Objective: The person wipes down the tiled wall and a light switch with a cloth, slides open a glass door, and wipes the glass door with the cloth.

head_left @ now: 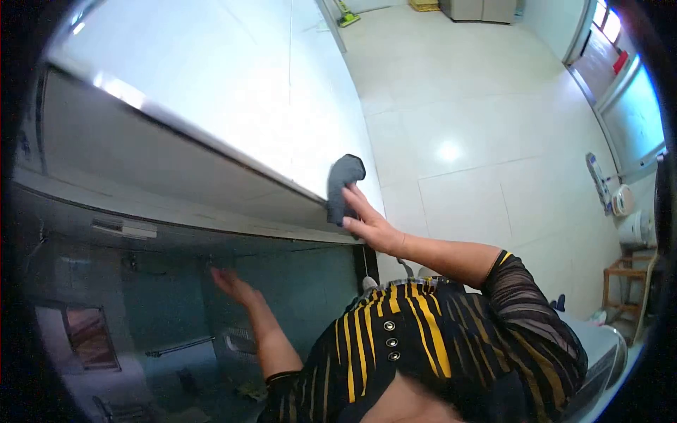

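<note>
A dark grey cloth [343,176] was positioned at the centre of the frame, bunched into an elongated pad. Its rounded, dark-edged end was directed toward the top of the frame. The pad was placed across the edge of the white surface [211,92], near its right-hand corner. Its lower right part was covered.

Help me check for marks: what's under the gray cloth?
White surface shows beside the gray cloth, near an edge. Whatever lies directly beneath is covered by the cloth, with the right hand on it, so any marks there can't be seen.
</note>
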### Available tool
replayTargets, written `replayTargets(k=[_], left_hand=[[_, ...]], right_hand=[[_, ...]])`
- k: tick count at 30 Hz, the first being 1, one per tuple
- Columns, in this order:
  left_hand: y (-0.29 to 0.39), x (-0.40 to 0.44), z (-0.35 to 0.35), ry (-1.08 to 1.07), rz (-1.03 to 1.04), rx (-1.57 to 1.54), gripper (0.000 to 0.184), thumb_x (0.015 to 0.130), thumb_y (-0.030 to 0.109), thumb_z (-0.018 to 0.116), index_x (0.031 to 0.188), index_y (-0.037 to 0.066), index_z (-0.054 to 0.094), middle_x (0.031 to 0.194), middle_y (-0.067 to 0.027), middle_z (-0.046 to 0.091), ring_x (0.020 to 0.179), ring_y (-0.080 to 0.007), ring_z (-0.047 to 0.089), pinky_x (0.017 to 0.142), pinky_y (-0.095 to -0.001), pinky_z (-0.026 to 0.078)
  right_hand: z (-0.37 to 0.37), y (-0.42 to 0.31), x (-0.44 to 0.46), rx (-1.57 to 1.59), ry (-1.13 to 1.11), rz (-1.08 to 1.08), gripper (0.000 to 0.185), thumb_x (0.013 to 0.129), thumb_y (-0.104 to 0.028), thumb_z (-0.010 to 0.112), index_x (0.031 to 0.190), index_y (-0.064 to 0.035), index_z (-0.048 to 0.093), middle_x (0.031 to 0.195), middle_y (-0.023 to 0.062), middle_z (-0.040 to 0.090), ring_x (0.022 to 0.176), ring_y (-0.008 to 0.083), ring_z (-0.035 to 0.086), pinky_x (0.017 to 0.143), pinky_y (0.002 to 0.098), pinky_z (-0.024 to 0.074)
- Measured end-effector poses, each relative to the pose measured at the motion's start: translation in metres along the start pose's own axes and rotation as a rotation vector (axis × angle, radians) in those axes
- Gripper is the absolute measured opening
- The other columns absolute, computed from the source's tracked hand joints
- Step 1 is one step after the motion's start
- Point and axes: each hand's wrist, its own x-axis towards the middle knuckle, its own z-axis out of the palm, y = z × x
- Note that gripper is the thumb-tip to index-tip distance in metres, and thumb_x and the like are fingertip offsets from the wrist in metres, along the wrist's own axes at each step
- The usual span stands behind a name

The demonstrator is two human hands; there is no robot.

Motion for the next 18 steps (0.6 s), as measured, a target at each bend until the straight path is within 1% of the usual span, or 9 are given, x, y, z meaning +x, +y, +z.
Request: replayTargets(k=[2,3,5,6,8,12,15,16,18], left_hand=[[0.007,-0.030,0.006,-0.007,0.004,-0.071,0.054,0.087,0.010,0.048,0.138,0.006,0.030,0.139,-0.0113,0.033,0.129,-0.0233,0.030,0.105,-0.0361,0.022],[0.020,-0.043,0.012,0.016,0.009,-0.074,0.054,0.087,0.010,0.048,0.138,0.006,0.030,0.139,-0.0113,0.033,0.129,-0.0233,0.030,0.105,-0.0361,0.022],[0.059,-0.067,0.017,0.000,0.092,-0.241,0.050,0.086,0.010,0.049,0.134,0.004,0.035,0.136,-0.0111,0.036,0.126,-0.0222,0.032,0.104,-0.0347,0.023],[0.070,-0.075,0.015,0.019,0.103,-0.242,0.050,0.086,0.010,0.049,0.134,0.004,0.035,0.136,-0.0111,0.036,0.126,-0.0222,0.032,0.104,-0.0347,0.023],[0.085,-0.085,0.014,0.032,0.231,-0.036,0.045,0.088,0.009,0.048,0.131,0.003,0.038,0.136,-0.0112,0.036,0.124,-0.0217,0.034,0.103,-0.0335,0.025],[0.102,-0.105,0.005,0.050,0.281,0.051,0.041,0.089,0.008,0.047,0.129,0.003,0.040,0.135,-0.0110,0.037,0.123,-0.0208,0.035,0.101,-0.0331,0.028],[0.098,-0.107,-0.005,0.047,0.329,-0.025,0.037,0.091,0.008,0.047,0.127,0.003,0.043,0.132,-0.0108,0.041,0.122,-0.0199,0.037,0.100,-0.0320,0.030],[0.096,-0.104,-0.007,0.041,0.331,-0.056,0.036,0.091,0.008,0.047,0.126,0.002,0.044,0.130,-0.0108,0.043,0.121,-0.0197,0.038,0.100,-0.0319,0.030],[0.097,-0.098,0.003,0.039,0.330,-0.125,0.035,0.090,0.008,0.047,0.125,0.002,0.045,0.129,-0.0108,0.045,0.120,-0.0195,0.040,0.100,-0.0318,0.030]], right_hand=[[-0.011,-0.037,0.010,-0.070,-0.122,-0.046,0.061,0.091,-0.035,0.048,0.142,-0.0106,0.025,0.146,0.0294,0.005,0.138,0.0376,0.002,0.110,0.0432,0.0082],[-0.014,-0.055,0.026,-0.104,-0.156,-0.167,0.057,0.091,-0.037,0.049,0.139,-0.0134,0.032,0.144,0.0322,0.009,0.137,0.0410,0.005,0.109,0.0452,0.0091],[-0.013,-0.103,0.063,-0.124,-0.196,-0.582,0.046,0.092,-0.036,0.047,0.131,-0.0118,0.045,0.143,0.0315,0.015,0.135,0.0428,0.011,0.110,0.0459,0.0089],[-0.011,-0.132,0.079,-0.179,-0.246,-0.701,0.041,0.093,-0.028,0.045,0.130,-0.0097,0.046,0.146,0.0274,0.009,0.138,0.0375,0.004,0.110,0.0435,0.0041],[-0.001,-0.178,0.107,-0.183,-0.184,-0.942,0.037,0.091,-0.023,0.047,0.126,-0.0106,0.050,0.144,0.0252,0.019,0.136,0.0391,0.011,0.110,0.0479,0.0047],[0.006,-0.161,0.136,-0.170,-0.002,-0.980,0.040,0.085,-0.007,0.050,0.125,-0.0103,0.049,0.145,0.0194,0.022,0.136,0.0366,0.015,0.110,0.0477,0.0066],[0.002,-0.102,0.147,-0.032,0.204,-0.611,0.045,0.087,-0.002,0.038,0.132,-0.0068,0.041,0.147,0.0163,0.020,0.136,0.0303,0.018,0.110,0.0347,0.0148],[0.000,-0.081,0.145,0.032,0.301,-0.492,0.043,0.088,-0.009,0.038,0.131,-0.0056,0.041,0.143,0.0204,0.025,0.133,0.0355,0.022,0.110,0.0387,0.0156],[-0.001,-0.020,0.126,-0.116,0.323,-0.385,0.043,0.090,-0.008,0.038,0.132,0.0016,0.037,0.143,0.0257,0.021,0.134,0.0381,0.019,0.110,0.0399,0.0147]])
